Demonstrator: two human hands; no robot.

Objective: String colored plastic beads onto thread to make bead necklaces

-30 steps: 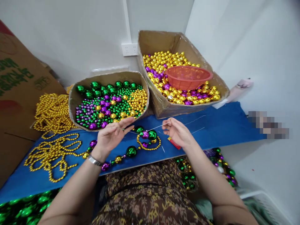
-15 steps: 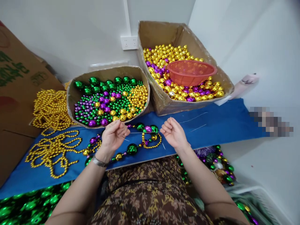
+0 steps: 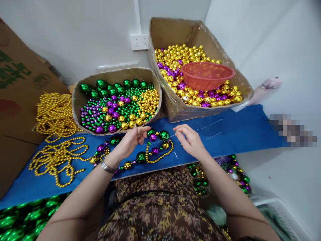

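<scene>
My left hand (image 3: 131, 140) and my right hand (image 3: 190, 139) hover over a blue cloth (image 3: 225, 134), each pinching an end of a thin white thread (image 3: 167, 137) stretched between them. Under the thread lies a strand of green, purple and gold beads (image 3: 154, 150), looping on the cloth. The left fingers are partly spread, with thumb and forefinger closed on the thread. A watch sits on my left wrist.
A round cardboard tub of mixed green, purple and gold beads (image 3: 116, 105) stands behind my left hand. A bigger box of gold and purple beads (image 3: 200, 93) holds a red plastic bowl (image 3: 207, 74). Gold bead strands (image 3: 55, 134) pile at left. More beads lie below the board.
My hands have come closer together and moved a little away from me over the bead strand. My left fingers have opened out somewhat. The camera has tilted slightly down.
</scene>
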